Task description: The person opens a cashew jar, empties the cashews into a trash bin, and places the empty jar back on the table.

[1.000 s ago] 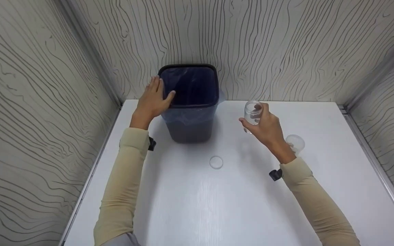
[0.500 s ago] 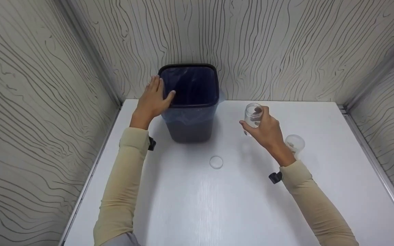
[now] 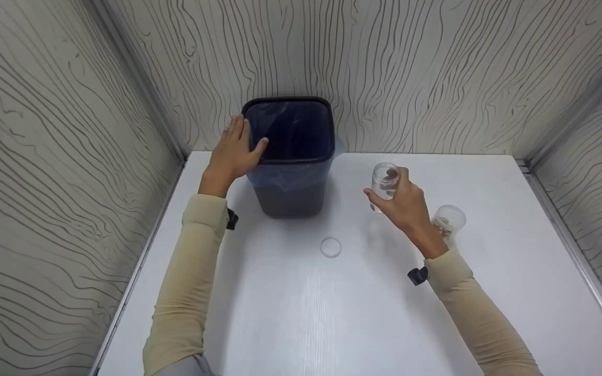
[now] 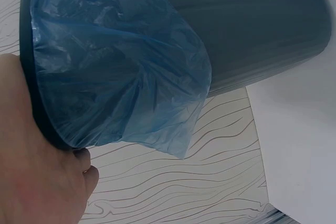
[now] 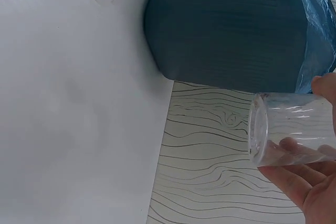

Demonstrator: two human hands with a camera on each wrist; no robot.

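Note:
My right hand [image 3: 404,203] holds a clear plastic jar [image 3: 382,190] upright by its sides, above the table and right of the bin. Fingers show through its wall; no lid is on it. In the right wrist view the jar [image 5: 291,127] looks empty, with specks near its bottom edge. On the rim of a dark grey bin [image 3: 290,201] rests my left hand [image 3: 230,156], its fingers extended along the left side and its thumb over the front edge. A blue bag [image 4: 121,66] lines the bin and folds over its rim.
Behind my right wrist stands another clear container [image 3: 451,216] with small beige pieces in it, partly hidden. A clear round lid or ring [image 3: 331,247] lies on the white table [image 3: 290,313]. Wood-patterned walls [image 3: 384,68] close off the back and sides.
My right hand has come slightly down and toward me with the jar. More of the beige pieces in the container behind the wrist now shows. My left hand has stayed on the rim.

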